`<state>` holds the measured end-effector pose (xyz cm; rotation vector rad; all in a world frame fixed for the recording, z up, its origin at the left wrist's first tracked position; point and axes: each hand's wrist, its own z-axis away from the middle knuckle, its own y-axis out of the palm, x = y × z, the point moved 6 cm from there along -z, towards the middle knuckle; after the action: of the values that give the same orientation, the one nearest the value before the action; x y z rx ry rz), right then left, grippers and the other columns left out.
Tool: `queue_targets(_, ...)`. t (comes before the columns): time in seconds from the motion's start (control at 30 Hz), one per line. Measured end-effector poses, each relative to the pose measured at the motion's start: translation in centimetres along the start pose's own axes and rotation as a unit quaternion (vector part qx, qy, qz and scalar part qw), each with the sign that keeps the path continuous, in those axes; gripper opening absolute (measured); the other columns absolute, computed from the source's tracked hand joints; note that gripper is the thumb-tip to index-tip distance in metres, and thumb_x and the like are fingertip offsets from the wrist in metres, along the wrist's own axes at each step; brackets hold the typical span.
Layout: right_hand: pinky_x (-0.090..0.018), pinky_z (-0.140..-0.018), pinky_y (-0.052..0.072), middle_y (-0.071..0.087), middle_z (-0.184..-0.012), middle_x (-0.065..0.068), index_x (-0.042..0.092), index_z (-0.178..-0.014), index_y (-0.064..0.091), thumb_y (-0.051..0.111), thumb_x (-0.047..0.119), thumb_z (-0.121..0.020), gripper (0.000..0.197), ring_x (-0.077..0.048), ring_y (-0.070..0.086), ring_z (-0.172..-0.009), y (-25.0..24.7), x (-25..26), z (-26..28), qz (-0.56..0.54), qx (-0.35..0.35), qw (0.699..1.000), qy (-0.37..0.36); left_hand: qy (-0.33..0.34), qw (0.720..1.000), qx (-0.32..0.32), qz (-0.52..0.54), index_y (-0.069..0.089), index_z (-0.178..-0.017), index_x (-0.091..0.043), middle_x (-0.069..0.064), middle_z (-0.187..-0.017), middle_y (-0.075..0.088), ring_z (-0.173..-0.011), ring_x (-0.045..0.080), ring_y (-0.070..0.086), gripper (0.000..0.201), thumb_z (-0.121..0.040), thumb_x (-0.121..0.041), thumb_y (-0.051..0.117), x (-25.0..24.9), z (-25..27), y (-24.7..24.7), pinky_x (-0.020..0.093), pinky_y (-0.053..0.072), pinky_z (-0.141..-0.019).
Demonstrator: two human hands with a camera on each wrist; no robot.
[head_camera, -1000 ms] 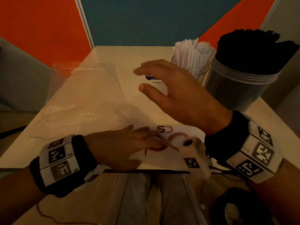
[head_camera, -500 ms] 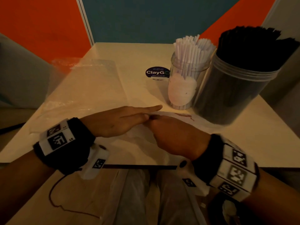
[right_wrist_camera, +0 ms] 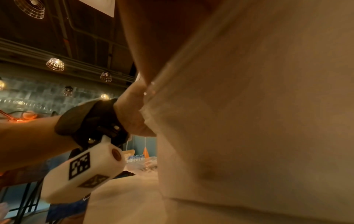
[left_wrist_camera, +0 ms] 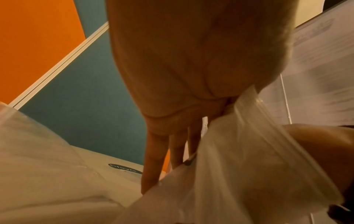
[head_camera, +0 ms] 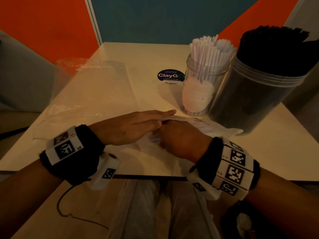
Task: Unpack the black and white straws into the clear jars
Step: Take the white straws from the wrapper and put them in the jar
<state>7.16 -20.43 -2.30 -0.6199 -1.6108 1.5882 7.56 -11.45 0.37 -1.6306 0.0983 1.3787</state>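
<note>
At the near edge of the desk (head_camera: 107, 94), both hands meet on one plastic packet (head_camera: 203, 128): left hand (head_camera: 131, 128) flat with fingers straight and together, right hand (head_camera: 181, 137) curled, seemingly pinching it, though its fingertips are hidden. Its long axis runs rightward toward two clear jars beyond, nearer the right hand: the white-straw jar (head_camera: 202, 88) and black-straw jar (head_camera: 255, 99); a second, empty wrapper (head_camera: 93, 87) lies far left.

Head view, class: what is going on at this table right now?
A person is flattening an emptied clear plastic straw bag on the cream table. The left hand presses on it with straight fingers; the right hand pinches its plastic. The small clear jar of white straws and the large clear jar of black straws both stand full.
</note>
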Motion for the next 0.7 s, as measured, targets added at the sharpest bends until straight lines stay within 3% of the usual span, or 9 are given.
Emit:
queue_targets(0.03,-0.028,-0.1,0.042,0.057,-0.127,-0.013,0.003,-0.124,0.056,0.046,0.015,-0.097,0.032,-0.025,0.056,-0.117,-0.5,0.3,0.2,-0.015,-0.028,0.999,-0.008,0.001,1.0,0.0,0.005,0.034,-0.145,-0.029,-0.017,-0.15,0.035,-0.136,-0.008,0.03,0.043,-0.103,-0.023,0.037,0.1,0.0,0.0,0.014,0.021,-0.113)
queue_targets(0.13,-0.022,-0.059,0.054,0.071,-0.08,-0.013,0.0,-0.088,0.071,0.058,0.011,-0.077,0.02,-0.024,0.071,-0.068,-1.2,0.8,0.6,-0.042,-0.11,0.993,-0.03,0.007,1.0,0.001,0.011,0.034,-0.145,-0.03,-0.018,-0.15,0.035,-0.136,-0.008,0.03,0.044,-0.102,-0.027,0.038,0.1,0.0,0.1,0.013,0.021,-0.113)
queue_targets(0.17,-0.023,-0.059,0.054,0.071,-0.079,-0.014,0.0,-0.086,0.071,0.056,0.012,-0.077,0.022,-0.026,0.071,-0.067,-1.0,0.5,0.5,-0.034,-0.121,0.992,-0.033,0.008,1.0,0.002,0.008,0.034,-0.145,-0.029,-0.017,-0.15,0.035,-0.135,-0.009,0.03,0.043,-0.102,-0.026,0.037,0.1,0.0,0.2,0.012,0.021,-0.112)
queue_targets(0.3,-0.033,-0.079,0.052,0.068,-0.101,-0.023,-0.006,-0.102,0.067,0.051,0.007,-0.088,0.026,-0.032,0.069,-0.091,-1.2,0.9,0.4,-0.018,-0.089,0.995,-0.044,0.019,1.0,0.001,-0.005,0.033,-0.145,-0.026,-0.014,-0.151,0.035,-0.136,-0.007,0.03,0.044,-0.102,-0.023,0.036,0.1,0.0,0.3,0.012,0.02,-0.113)
queue_targets(0.33,-0.031,-0.093,0.044,0.063,-0.116,-0.022,-0.005,-0.116,0.061,0.047,0.008,-0.094,0.029,-0.031,0.062,-0.106,-1.3,1.0,0.4,-0.013,-0.068,0.997,-0.039,0.021,1.0,-0.001,-0.009,0.032,-0.146,-0.026,-0.013,-0.151,0.034,-0.137,-0.007,0.029,0.045,-0.101,-0.026,0.036,0.2,0.0,0.3,0.012,0.02,-0.113)
queue_targets(0.4,-0.02,-0.1,0.023,0.045,-0.141,-0.011,0.006,-0.137,0.043,0.037,0.017,-0.101,0.039,-0.022,0.043,-0.128,-0.6,0.7,0.5,-0.009,-0.017,1.0,-0.019,0.015,1.0,0.001,-0.008,0.03,-0.146,-0.027,-0.015,-0.151,0.034,-0.136,-0.008,0.029,0.048,-0.099,-0.032,0.035,0.1,0.0,0.3,0.013,0.02,-0.113)
queue_targets(0.43,-0.017,-0.1,0.018,0.042,-0.144,-0.008,0.01,-0.14,0.04,0.035,0.019,-0.101,0.04,-0.021,0.04,-0.131,-0.5,0.5,0.8,-0.008,0.0,1.0,0.002,0.012,1.0,0.006,-0.011,0.028,-0.147,-0.029,-0.016,-0.151,0.033,-0.136,-0.008,0.028,0.05,-0.098,-0.036,0.036,0.0,0.0,0.3,0.013,0.02,-0.114)
queue_targets(0.57,-0.039,-0.09,0.046,0.059,-0.121,-0.014,0.008,-0.125,0.054,0.041,0.013,-0.097,0.032,-0.031,0.057,-0.109,-1.3,0.5,1.0,-0.022,0.009,0.999,0.042,0.01,0.996,0.043,-0.074,0.009,-0.148,-0.038,-0.028,-0.15,0.022,-0.134,-0.017,0.021,0.082,-0.084,-0.052,0.057,-0.5,0.7,0.4,0.003,0.018,-0.107)
queue_targets(0.7,-0.024,-0.099,0.035,0.05,-0.135,-0.01,0.01,-0.132,0.048,0.04,0.018,-0.1,0.034,-0.021,0.049,-0.12,-0.3,0.1,0.3,-0.017,0.023,0.999,0.02,-0.013,0.99,0.089,-0.112,-0.012,-0.147,-0.042,-0.033,-0.151,0.011,-0.134,-0.018,0.017,0.114,-0.075,-0.039,0.077,0.0,1.1,0.3,0.0,0.016,-0.105)
